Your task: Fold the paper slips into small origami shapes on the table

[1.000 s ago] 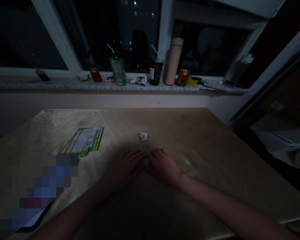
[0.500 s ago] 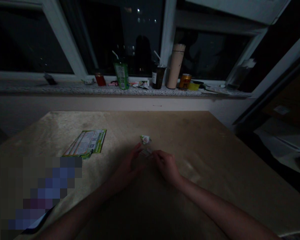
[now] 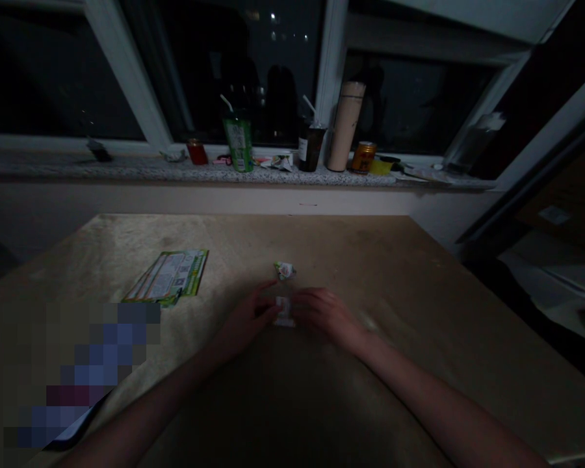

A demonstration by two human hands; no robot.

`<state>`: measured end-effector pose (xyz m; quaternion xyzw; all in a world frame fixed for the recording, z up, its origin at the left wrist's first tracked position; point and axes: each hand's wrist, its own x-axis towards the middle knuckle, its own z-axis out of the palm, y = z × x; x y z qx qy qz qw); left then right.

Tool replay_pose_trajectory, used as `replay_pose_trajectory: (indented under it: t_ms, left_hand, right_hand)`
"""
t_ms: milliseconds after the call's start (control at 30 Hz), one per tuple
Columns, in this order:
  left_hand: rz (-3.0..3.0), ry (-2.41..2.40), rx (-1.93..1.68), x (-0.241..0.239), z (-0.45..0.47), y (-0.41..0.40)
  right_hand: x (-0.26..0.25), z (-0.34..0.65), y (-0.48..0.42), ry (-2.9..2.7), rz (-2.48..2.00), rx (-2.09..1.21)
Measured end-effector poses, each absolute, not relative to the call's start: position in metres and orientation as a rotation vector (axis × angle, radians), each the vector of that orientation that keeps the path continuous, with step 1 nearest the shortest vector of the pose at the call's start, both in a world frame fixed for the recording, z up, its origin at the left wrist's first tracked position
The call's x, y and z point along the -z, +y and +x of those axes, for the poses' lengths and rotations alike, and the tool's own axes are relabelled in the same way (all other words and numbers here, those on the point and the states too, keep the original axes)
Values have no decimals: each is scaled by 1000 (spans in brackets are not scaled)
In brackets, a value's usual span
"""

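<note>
A small whitish piece, paper or film [image 3: 285, 313], lies on the tan table between my hands, its print too dim to read. My left hand [image 3: 244, 320] is at its left edge, thumb touching or very near it and index finger stretched apart. On the other side, my right hand [image 3: 327, 317] rests with fingers extended, the fingertips close by the piece's right edge. Just beyond the fingertips is a small green-and-white scrap [image 3: 285, 271], apart from both hands.
Green-and-white printed cards [image 3: 173, 276] overlap at the left. Nearer, a dark-edged device [image 3: 73, 432] is mostly pixelated. On the windowsill [image 3: 146, 170] stand a green cup [image 3: 238, 143], a dark cup [image 3: 311, 148], a pinkish flask [image 3: 346, 127] and an orange can [image 3: 363, 158].
The right hand has gone from a pinch at the small piece to extended fingers. The piece has come slightly nearer and lies flatter. The left thumb has moved up to its edge.
</note>
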<state>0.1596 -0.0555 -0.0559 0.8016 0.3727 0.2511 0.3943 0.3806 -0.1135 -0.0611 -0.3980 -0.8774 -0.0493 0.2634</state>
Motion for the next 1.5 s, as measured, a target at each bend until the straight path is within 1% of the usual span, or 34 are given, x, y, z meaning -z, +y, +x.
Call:
replay_pose_trajectory:
  t_ms: [167,233,300,367,467,567,633,733,900,1167,1500]
  left_hand:
    - [2241,1037,-685,59,161,-56]
    - [2468,1051,-680,58,159,-61]
    - [2764,971,-551,58,155,-67]
    - [2905,842,-392,59,151,-71]
    - [2983,708,-279,62,147,-71]
    - [3030,633,-250,64,145,-66]
    - [3045,639,-255,63,144,-64]
    - [3038,675,-248,61,143,-63]
    - [3000,666,-225,53,140,-64]
    - [2996,577,-128,48,131,-58]
    - [3031,605,-178,53,136,-61]
  right_hand:
    - [67,382,-106,-2519,-1037,357]
    - [64,382,-107,-2590,-1065,413]
    - [60,381,-108,-2654,-1091,430]
    - [58,380,-110,-2707,-1084,418]
    - [62,380,-108,-2672,-1091,332]
    - [68,382,-104,-2488,-1159,98]
    - [70,385,-102,-2366,-1190,-50]
    - [70,387,-99,-2264,-1215,-164]
    - [70,386,-94,-2127,-1280,-263]
    - [70,380,-85,-1952,-1569,-404]
    - [76,377,-79,-1891,-1676,-400]
